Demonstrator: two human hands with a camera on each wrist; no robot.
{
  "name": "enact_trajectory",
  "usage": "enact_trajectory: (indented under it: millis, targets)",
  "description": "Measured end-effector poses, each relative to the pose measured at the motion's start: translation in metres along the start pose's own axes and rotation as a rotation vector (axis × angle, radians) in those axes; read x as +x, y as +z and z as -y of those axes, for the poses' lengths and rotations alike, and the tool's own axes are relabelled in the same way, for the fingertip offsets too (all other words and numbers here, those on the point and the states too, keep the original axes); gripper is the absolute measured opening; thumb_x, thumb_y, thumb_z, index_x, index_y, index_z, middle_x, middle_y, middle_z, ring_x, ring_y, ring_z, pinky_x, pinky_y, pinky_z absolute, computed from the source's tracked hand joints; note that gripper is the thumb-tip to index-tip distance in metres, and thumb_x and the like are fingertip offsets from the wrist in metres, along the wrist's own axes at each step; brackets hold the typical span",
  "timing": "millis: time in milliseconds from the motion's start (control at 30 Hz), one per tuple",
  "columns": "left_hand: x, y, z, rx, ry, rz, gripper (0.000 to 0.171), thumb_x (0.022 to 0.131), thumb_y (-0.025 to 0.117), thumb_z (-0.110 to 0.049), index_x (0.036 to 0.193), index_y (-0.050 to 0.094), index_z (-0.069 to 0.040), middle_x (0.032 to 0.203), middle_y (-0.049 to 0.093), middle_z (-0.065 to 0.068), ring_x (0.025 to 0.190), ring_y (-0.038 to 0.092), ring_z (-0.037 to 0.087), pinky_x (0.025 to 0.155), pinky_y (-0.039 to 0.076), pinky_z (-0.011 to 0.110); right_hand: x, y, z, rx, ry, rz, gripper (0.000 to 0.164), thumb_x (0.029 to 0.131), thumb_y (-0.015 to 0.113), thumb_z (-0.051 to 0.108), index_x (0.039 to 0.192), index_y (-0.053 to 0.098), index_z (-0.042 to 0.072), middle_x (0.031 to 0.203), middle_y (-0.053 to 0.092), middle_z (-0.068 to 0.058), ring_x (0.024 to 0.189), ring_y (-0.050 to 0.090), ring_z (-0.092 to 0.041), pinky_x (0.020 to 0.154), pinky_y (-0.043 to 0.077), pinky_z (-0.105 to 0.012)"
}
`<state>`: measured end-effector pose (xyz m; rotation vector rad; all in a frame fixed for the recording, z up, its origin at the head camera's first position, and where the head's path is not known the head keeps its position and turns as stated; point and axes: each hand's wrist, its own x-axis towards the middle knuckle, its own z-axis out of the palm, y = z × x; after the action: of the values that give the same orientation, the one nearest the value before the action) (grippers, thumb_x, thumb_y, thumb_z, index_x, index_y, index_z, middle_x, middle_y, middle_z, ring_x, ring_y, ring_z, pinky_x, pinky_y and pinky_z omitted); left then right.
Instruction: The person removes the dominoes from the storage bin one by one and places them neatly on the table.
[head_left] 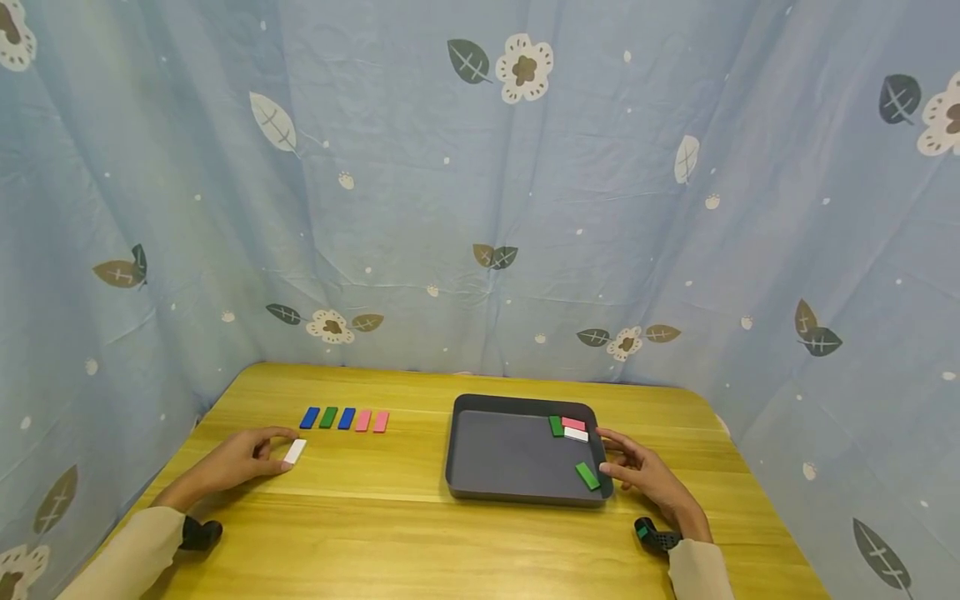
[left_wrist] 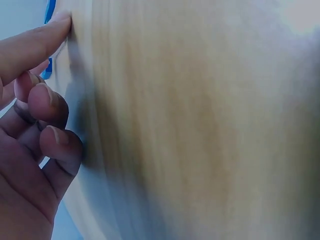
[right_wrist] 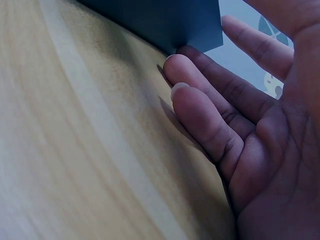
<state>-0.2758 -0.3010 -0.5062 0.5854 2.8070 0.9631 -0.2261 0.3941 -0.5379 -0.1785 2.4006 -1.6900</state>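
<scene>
In the head view my left hand pinches a small white tile between thumb and index finger, low at the table's left side. The left wrist view has that hand's other fingers loosely bent; the white tile is hidden there. My right hand is at the right wall of a dark grey tray, thumb and index fingertips at its rim. Seen from the right wrist, its fingers are relaxed beside the tray's corner. Inside the tray lie green tiles, a pink tile and another white tile.
Just beyond the left hand runs a row of several tiles: a blue tile, a green tile, another blue one, then two pink tiles. The wooden table ends at a blue patterned curtain behind and on both sides.
</scene>
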Motion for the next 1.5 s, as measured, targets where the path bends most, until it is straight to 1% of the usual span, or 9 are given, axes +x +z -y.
enact_trajectory:
  millis: [133,267,467,600,800,1033,1100,1233,1500]
  targets:
    - [0.005,-0.001,-0.005,-0.016,-0.018,-0.023,0.053,0.083,0.074,-0.034,0.128,0.059,-0.014,0.065,0.047,0.000,0.050,0.038,0.008,0.047,0.035,0.025,0.000,0.000,0.000,0.001,0.000,-0.001,0.059,0.092,0.065,0.025,0.144,0.040,0.034,0.138,0.047,-0.002,0.094,0.054,-0.033,0.063,0.048,-0.036]
    - [0.017,0.000,-0.017,-0.014,-0.012,-0.051,0.051,0.084,0.073,-0.034,0.129,0.058,-0.017,0.066,0.048,0.000,0.049,0.038,0.009,0.048,0.036,0.026,0.000,-0.001,-0.001,0.004,0.005,-0.003,0.059,0.092,0.066,0.025,0.144,0.041,0.035,0.139,0.047,-0.002,0.095,0.054,-0.034,0.063,0.048,-0.036]
    - [0.042,0.004,-0.041,-0.046,0.074,-0.061,0.048,0.086,0.071,-0.036,0.128,0.059,-0.016,0.066,0.049,0.002,0.049,0.040,0.010,0.047,0.037,0.027,0.001,-0.001,-0.002,0.011,0.006,-0.007,0.059,0.092,0.066,0.025,0.144,0.041,0.034,0.138,0.047,-0.003,0.094,0.054,-0.034,0.062,0.048,-0.036]
    - [0.058,0.010,-0.059,-0.071,0.130,-0.053,0.042,0.086,0.071,-0.034,0.124,0.060,-0.021,0.065,0.049,0.002,0.049,0.038,0.010,0.048,0.038,0.028,0.001,0.000,-0.002,0.015,0.007,-0.007,0.058,0.092,0.065,0.024,0.144,0.041,0.034,0.138,0.048,-0.003,0.094,0.054,-0.034,0.063,0.048,-0.036]
    - [0.083,0.024,-0.086,-0.064,0.206,-0.042,0.034,0.087,0.072,-0.024,0.119,0.061,-0.026,0.065,0.050,-0.001,0.051,0.040,0.009,0.050,0.038,0.027,0.001,0.000,-0.002,0.017,0.009,-0.008,0.059,0.092,0.066,0.024,0.144,0.041,0.034,0.139,0.047,-0.003,0.095,0.053,-0.035,0.064,0.048,-0.036]
    - [0.108,0.043,-0.124,-0.087,0.252,0.036,0.033,0.089,0.068,-0.034,0.121,0.060,-0.028,0.064,0.052,0.002,0.047,0.049,0.019,0.050,0.043,0.029,0.001,-0.001,-0.001,0.009,0.009,-0.004,0.059,0.092,0.065,0.024,0.144,0.041,0.035,0.139,0.047,-0.002,0.097,0.053,-0.035,0.064,0.048,-0.036]
    - [0.114,0.048,-0.137,-0.088,0.278,0.051,0.033,0.089,0.067,-0.035,0.121,0.059,-0.028,0.063,0.051,0.003,0.045,0.048,0.019,0.051,0.045,0.029,0.002,-0.002,-0.001,0.009,0.007,-0.005,0.058,0.092,0.066,0.024,0.144,0.041,0.035,0.139,0.047,-0.002,0.097,0.054,-0.035,0.065,0.048,-0.036]
    - [0.127,0.060,-0.159,-0.049,0.360,0.050,0.032,0.090,0.066,-0.035,0.121,0.060,-0.027,0.061,0.047,0.001,0.046,0.040,0.009,0.055,0.044,0.028,0.002,-0.001,-0.001,0.012,-0.001,-0.004,0.058,0.092,0.065,0.023,0.144,0.041,0.035,0.139,0.047,-0.003,0.097,0.054,-0.035,0.065,0.048,-0.036]
    - [0.153,0.085,-0.196,-0.037,0.448,0.094,0.030,0.089,0.067,-0.037,0.119,0.061,-0.030,0.061,0.047,-0.002,0.051,0.039,0.009,0.059,0.041,0.027,0.001,-0.001,-0.002,0.018,-0.009,0.005,0.060,0.092,0.066,0.023,0.145,0.040,0.031,0.140,0.046,-0.005,0.092,0.054,-0.034,0.065,0.049,-0.036]
